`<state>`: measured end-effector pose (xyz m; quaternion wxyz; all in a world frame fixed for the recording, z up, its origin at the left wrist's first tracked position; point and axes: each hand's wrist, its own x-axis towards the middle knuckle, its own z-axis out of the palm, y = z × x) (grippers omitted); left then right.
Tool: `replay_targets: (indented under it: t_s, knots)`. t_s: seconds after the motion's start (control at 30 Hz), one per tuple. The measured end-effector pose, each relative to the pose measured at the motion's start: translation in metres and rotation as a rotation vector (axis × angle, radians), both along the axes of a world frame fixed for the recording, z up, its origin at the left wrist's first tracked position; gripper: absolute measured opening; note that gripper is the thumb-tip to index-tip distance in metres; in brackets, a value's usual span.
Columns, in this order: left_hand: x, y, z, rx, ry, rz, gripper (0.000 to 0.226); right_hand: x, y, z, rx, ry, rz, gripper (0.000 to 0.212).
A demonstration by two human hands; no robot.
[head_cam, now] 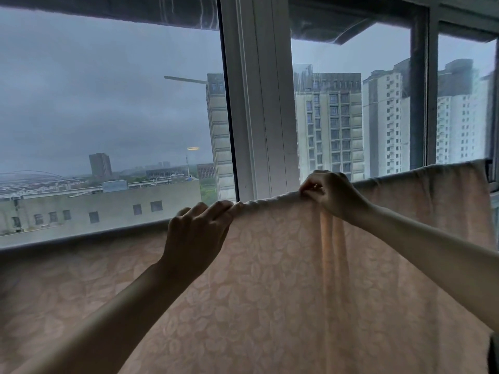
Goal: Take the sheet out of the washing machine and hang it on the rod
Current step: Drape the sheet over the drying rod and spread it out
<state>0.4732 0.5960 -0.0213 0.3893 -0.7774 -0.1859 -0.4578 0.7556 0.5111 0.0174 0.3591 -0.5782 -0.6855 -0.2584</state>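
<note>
Both hands pinch the top fold: left hand (pixel 198 233), right hand (pixel 328 193). The leaf-patterned sheet (pixel 270 279) looks soft, limp and possibly damp-heavy; grip along the fold.

Large window (pixel 113 103) across the whole view — white frame post (pixel 259 103) in the middle, darker mullion (pixel 420 98) to the right. Grey overcast sky (pixel 94 76), dim flat light indoors. Outside: tall apartment blocks (pixel 329 125) on the right, a low pale building (pixel 102 206) lower left, distant city skyline. Dark sill (pixel 81 237) along the bottom of the glass.
</note>
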Motion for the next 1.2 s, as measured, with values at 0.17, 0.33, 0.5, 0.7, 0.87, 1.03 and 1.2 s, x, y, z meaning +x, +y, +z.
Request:
replay_targets:
  t_s: [0.17,0.33,0.5,0.7,0.87,1.03,1.2]
  knots:
    - [0.012,0.005,-0.001,0.021,0.030,0.013,0.027,0.011,0.013,0.009,-0.035,0.010,-0.119,0.014]
    - [0.037,0.006,-0.001,0.039,0.049,0.021,0.030,0.020,0.012,0.010,-0.106,0.028,-0.078,0.015]
    - [0.085,0.001,0.000,0.059,0.080,-0.012,0.037,0.028,0.005,0.005,-0.060,0.098,-0.002,0.014]
    - [0.144,-0.011,0.005,0.025,0.036,-0.023,0.026,0.038,-0.002,-0.003,-0.053,0.012,0.114,0.018]
    - [0.169,-0.016,0.005,-0.128,-0.152,-0.102,0.032,0.071,-0.006,-0.003,-0.068,0.064,0.213,0.020]
    - [0.166,-0.011,0.006,-0.110,-0.108,-0.070,0.033,0.114,-0.005,-0.003,-0.084,0.068,0.231,0.021]
    - [0.163,-0.013,0.005,-0.121,-0.125,-0.058,0.032,0.109,0.012,-0.006,0.005,0.055,0.295,0.016]
